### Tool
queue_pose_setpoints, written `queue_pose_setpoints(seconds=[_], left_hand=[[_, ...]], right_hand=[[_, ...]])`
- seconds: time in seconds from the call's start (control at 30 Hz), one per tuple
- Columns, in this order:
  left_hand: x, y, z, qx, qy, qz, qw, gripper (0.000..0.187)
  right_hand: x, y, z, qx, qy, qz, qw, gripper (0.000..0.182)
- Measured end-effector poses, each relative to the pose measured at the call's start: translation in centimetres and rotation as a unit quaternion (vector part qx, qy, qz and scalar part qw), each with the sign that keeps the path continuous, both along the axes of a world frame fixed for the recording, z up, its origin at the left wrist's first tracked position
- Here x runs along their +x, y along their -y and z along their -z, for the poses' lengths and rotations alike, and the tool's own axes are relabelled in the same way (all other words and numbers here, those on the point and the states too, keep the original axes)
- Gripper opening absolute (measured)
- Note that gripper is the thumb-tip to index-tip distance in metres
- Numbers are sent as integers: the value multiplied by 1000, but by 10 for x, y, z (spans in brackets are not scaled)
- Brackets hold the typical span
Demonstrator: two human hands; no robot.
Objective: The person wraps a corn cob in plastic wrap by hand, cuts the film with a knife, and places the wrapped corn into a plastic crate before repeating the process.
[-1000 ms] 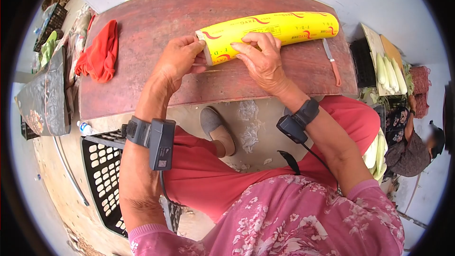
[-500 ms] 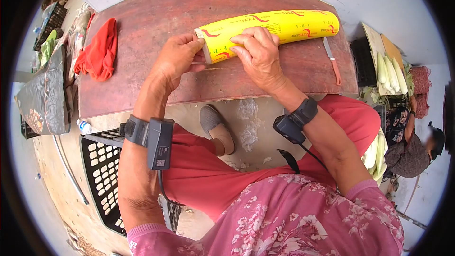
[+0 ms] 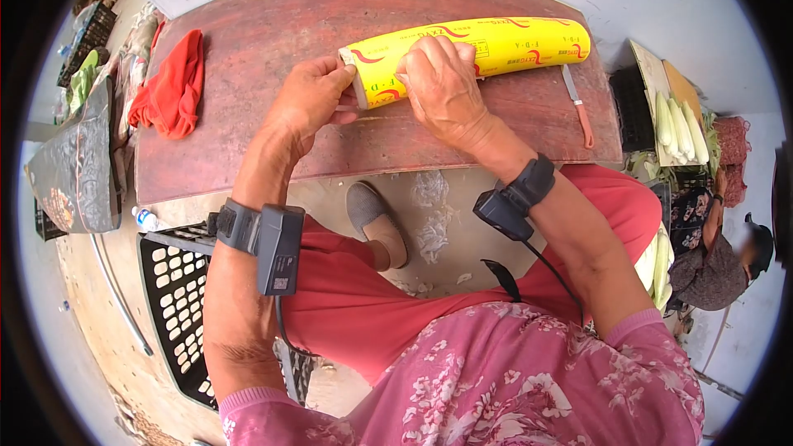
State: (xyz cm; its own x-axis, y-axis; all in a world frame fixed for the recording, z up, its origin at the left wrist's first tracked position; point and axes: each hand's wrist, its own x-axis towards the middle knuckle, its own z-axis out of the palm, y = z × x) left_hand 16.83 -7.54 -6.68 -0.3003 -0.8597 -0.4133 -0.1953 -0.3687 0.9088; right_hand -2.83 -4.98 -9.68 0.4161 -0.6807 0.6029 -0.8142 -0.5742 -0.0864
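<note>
On the worktop (image 3: 273,41), toward the far edge: a long roll (image 3: 504,41), lying crosswise. At the near-left end of the roll, the left hand (image 3: 310,99), touching its end face; on top of the roll, just right of that, the right hand (image 3: 442,87). Right of the roll's far end, on the worktop: a knife (image 3: 578,106), pointing away. At the left side of the worktop: a cloth (image 3: 173,87), well apart from the roll. Below the worktop, on the floor: a foot in a shoe (image 3: 376,223). Left of the knees: a crate (image 3: 178,306).
</note>
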Motion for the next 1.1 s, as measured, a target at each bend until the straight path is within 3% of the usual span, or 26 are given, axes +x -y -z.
queue_pose_setpoints(seconds=[0.33, 0.73, 1.1], left_hand=[[2, 3, 5, -18, 21, 6, 1000, 29], [1, 1, 4, -28, 24, 12, 999, 30], [0, -3, -2, -53, 68, -38, 996, 21]], right_hand=[[-5, -4, -2, 81, 65, -32, 994, 17], [7, -9, -8, 13, 58, 3, 998, 24], [8, -8, -8, 61, 44, 12, 997, 15]])
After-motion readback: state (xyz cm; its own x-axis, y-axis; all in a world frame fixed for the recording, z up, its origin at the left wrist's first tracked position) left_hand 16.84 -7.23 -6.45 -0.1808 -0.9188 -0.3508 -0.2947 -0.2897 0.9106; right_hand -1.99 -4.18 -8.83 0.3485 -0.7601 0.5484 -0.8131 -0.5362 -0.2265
